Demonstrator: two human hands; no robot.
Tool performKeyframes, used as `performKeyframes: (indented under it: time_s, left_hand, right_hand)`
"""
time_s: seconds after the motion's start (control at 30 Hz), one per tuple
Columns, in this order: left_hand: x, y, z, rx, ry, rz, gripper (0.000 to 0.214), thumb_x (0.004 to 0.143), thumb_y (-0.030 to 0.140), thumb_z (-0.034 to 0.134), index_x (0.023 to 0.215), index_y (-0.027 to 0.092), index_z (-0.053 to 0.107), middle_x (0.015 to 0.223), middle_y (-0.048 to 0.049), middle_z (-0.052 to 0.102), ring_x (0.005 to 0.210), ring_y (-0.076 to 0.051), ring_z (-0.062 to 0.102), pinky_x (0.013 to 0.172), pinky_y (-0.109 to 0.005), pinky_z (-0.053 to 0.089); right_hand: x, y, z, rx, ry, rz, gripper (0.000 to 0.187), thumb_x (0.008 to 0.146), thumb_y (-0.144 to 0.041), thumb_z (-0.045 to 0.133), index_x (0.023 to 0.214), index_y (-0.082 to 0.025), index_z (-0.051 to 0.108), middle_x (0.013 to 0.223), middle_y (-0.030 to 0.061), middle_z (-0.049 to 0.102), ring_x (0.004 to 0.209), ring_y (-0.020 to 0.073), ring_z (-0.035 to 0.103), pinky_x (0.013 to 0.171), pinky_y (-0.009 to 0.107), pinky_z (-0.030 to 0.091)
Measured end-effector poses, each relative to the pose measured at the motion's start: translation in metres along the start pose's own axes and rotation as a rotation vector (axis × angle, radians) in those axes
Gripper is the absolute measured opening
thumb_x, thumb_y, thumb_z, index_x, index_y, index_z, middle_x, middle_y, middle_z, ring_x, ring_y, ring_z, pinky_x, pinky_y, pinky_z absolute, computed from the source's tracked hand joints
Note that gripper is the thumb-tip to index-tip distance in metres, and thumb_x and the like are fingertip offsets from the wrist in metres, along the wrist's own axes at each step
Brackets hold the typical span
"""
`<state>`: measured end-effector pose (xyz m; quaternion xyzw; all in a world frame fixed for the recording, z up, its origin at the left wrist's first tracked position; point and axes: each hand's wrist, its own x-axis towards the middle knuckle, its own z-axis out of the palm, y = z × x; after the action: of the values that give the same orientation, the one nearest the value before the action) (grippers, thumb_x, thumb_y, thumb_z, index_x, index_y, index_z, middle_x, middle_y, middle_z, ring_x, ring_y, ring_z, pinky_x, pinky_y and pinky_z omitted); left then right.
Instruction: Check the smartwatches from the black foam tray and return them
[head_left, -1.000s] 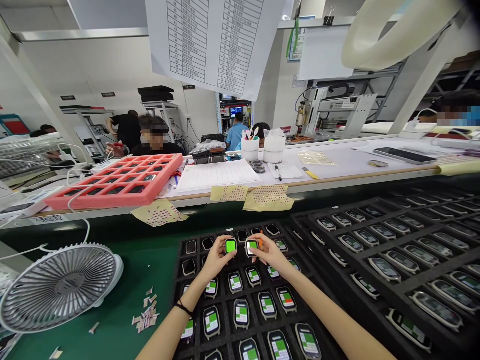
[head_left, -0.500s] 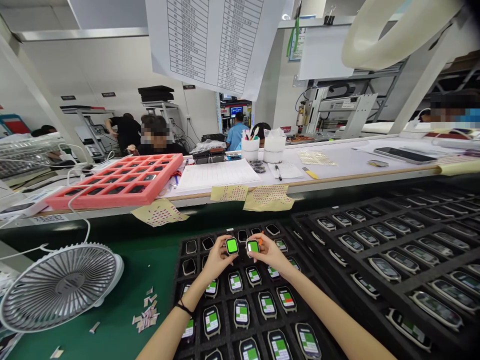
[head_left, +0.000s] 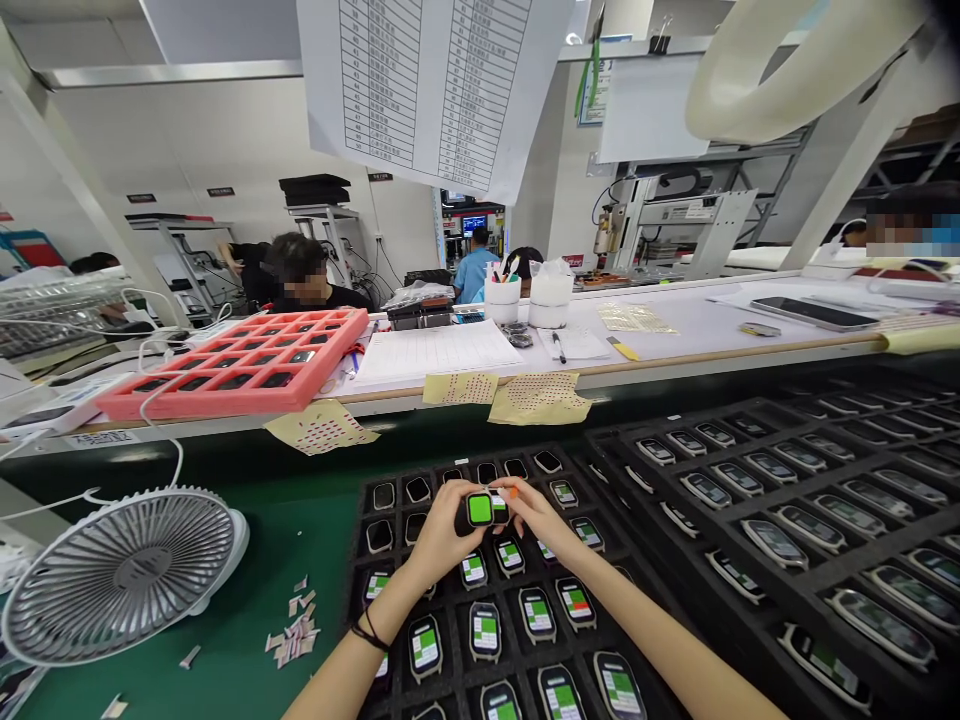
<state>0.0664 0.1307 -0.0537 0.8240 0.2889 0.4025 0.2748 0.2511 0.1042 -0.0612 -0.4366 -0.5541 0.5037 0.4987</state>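
My left hand [head_left: 441, 535] is closed on a strapless smartwatch [head_left: 479, 510] whose screen glows green. Just behind it, partly covered, is a second smartwatch [head_left: 499, 507] with a green and white screen, gripped in my right hand [head_left: 538, 515]. The two watches overlap in view; whether they touch I cannot tell. Something small and orange [head_left: 511, 493] shows at my right fingertips. Both hands are above a black foam tray [head_left: 446, 620] holding rows of watch bodies, several with lit green-and-white screens, such as the watch [head_left: 484, 628] below my hands.
To the right lie more black trays of watches [head_left: 772, 545]. A white fan [head_left: 135, 570] and small paper scraps [head_left: 296, 640] are on the green mat at left. On the shelf ahead are a pink foam tray [head_left: 315, 385] and paper sheets [head_left: 435, 352]. A printed list [head_left: 435, 100] hangs overhead.
My hands have come together. The left watch has moved right and now overlaps the right watch, which was separate and in fuller view before. A person in the background has shifted slightly.
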Motion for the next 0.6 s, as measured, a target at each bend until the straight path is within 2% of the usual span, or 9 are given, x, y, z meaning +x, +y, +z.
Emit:
performKeyframes:
  time_s: [0.07,0.2,0.3,0.4,0.47,0.6]
  left_hand:
    - [-0.001,0.003,0.001,0.114,-0.039,0.071,0.043,0.074,0.014,0.065,0.114,0.025,0.052,0.113,-0.0085,0.056,0.11,-0.027,0.051,0.094,-0.043,0.041]
    - [-0.003,0.002,0.002,0.304,-0.096,0.085,0.049,0.075,0.012,0.063,0.119,0.025,0.049,0.116,-0.0077,0.057,0.109,-0.027,0.052,0.09,-0.044,0.043]
    - [-0.003,0.001,0.001,0.407,-0.099,0.126,0.052,0.071,0.006,0.062,0.118,0.023,0.049,0.113,-0.0077,0.06,0.105,-0.027,0.054,0.088,-0.044,0.043]
    - [-0.002,0.006,-0.001,0.384,-0.078,0.2,0.054,0.066,0.004,0.061,0.117,0.022,0.051,0.11,-0.0074,0.063,0.101,-0.026,0.056,0.088,-0.045,0.041]
    - [-0.002,0.011,-0.002,0.306,-0.05,0.229,0.054,0.064,0.005,0.061,0.115,0.023,0.053,0.109,-0.007,0.063,0.101,-0.026,0.056,0.089,-0.044,0.041]
    - [-0.003,0.018,-0.002,0.168,0.013,0.242,0.055,0.062,0.008,0.064,0.114,0.023,0.055,0.114,-0.0086,0.058,0.107,-0.026,0.052,0.091,-0.042,0.042]
  right_hand:
    - [-0.003,0.0,0.002,-0.076,0.02,-0.031,0.042,0.083,-0.057,0.049,0.102,-0.021,0.057,0.065,-0.0016,0.054,0.053,0.0147,0.058,0.042,0.022,0.038]
    - [-0.011,-0.002,0.006,-0.272,0.019,-0.067,0.037,0.089,-0.048,0.046,0.112,-0.021,0.057,0.059,-0.0044,0.05,0.047,0.0114,0.046,0.048,0.024,0.038]
    - [-0.014,-0.004,0.008,-0.313,-0.001,-0.076,0.038,0.088,-0.045,0.049,0.117,-0.021,0.056,0.059,-0.0039,0.051,0.051,0.0134,0.048,0.053,0.026,0.04]
    - [-0.012,-0.009,0.007,-0.19,-0.015,-0.077,0.038,0.082,-0.046,0.058,0.113,-0.023,0.06,0.084,0.0025,0.063,0.074,0.0183,0.058,0.071,0.032,0.047]
    - [-0.012,-0.013,0.005,-0.02,-0.077,-0.02,0.04,0.078,-0.045,0.064,0.111,-0.024,0.061,0.099,0.0046,0.064,0.091,0.0208,0.059,0.085,0.035,0.045]
    - [-0.015,-0.02,0.0,0.319,-0.261,0.128,0.045,0.073,-0.042,0.071,0.113,-0.023,0.062,0.106,0.007,0.066,0.097,0.022,0.062,0.09,0.039,0.044]
